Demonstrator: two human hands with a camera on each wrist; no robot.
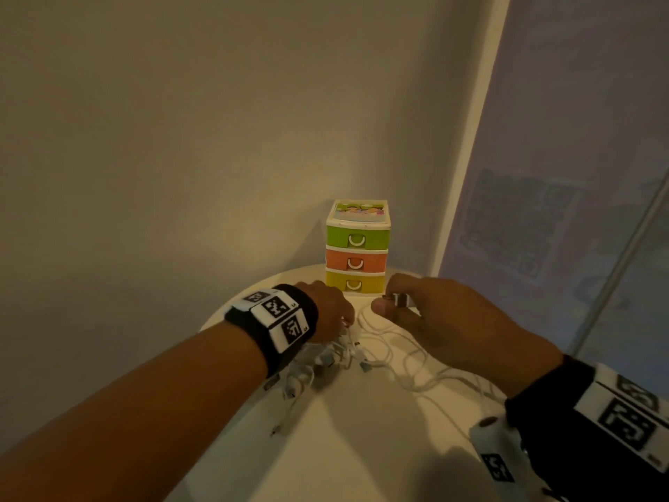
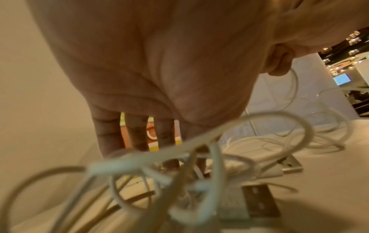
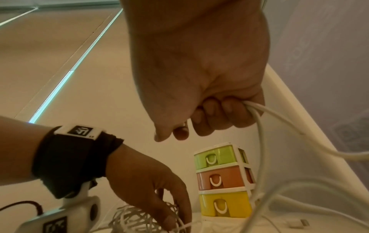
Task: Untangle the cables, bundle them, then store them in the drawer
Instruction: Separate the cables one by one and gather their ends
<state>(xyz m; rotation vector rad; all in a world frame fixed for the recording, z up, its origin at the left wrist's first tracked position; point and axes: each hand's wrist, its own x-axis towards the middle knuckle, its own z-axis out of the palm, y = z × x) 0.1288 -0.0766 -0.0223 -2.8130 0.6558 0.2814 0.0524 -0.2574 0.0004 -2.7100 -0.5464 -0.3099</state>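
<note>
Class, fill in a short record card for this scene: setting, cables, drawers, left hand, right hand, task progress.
setting: round white table in a wall corner
cables: white tangle, loose loops toward the right
drawers: small drawer unit, green, orange, yellow, all closed
left hand: fingers down in the tangle
right hand: grips a cable, pulled out of the tangle
progress: untangling; nothing bundled or stored

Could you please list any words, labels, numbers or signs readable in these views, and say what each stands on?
No readable text.
Wristband markers: black-and-white code patterns, no words.
Drawer unit top: a cartoon picture, any lettering too blurred.
Wall panel on the right: a faint QR-like pattern, not legible.
Drawer fronts: only white handles.
</note>
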